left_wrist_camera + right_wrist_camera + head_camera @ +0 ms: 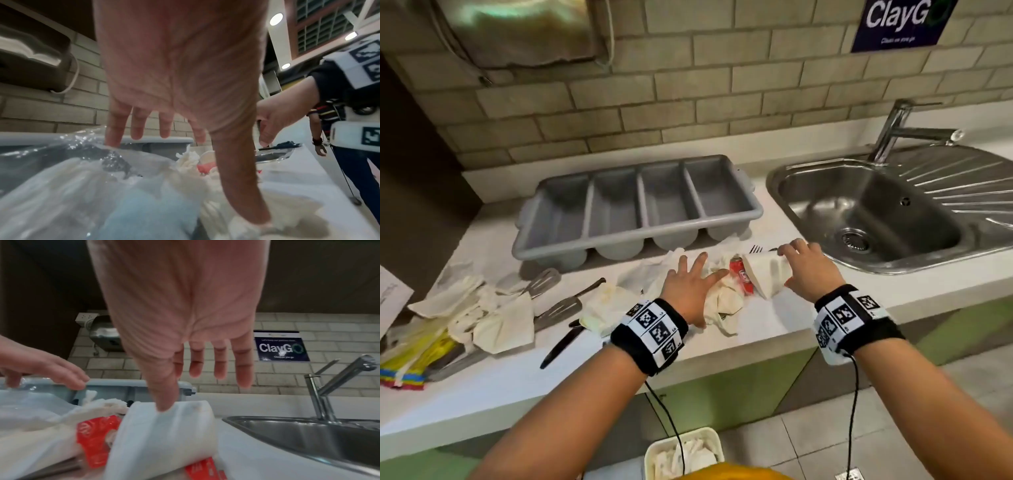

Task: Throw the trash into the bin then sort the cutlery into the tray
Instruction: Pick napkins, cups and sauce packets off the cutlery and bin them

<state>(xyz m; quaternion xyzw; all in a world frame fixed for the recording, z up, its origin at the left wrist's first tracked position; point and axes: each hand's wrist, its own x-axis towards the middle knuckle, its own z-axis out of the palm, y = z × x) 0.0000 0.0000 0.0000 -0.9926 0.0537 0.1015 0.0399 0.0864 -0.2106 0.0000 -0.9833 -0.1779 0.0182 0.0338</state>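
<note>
left hand fingers spread on napkins before tray | right hand fingers loose on cup | risk: fork swept into bin

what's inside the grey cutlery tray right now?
Nothing visible: all four compartments of the grey cutlery tray look bare in the head view. Its near wall hides only the front floor edge of each compartment.

The white table carries a grey four-compartment cutlery tray at the back; crumpled napkins, a slotted turner, a black-handled knife, a fork and a red wrapper lie before it; a steel sink is set in at right.
</note>
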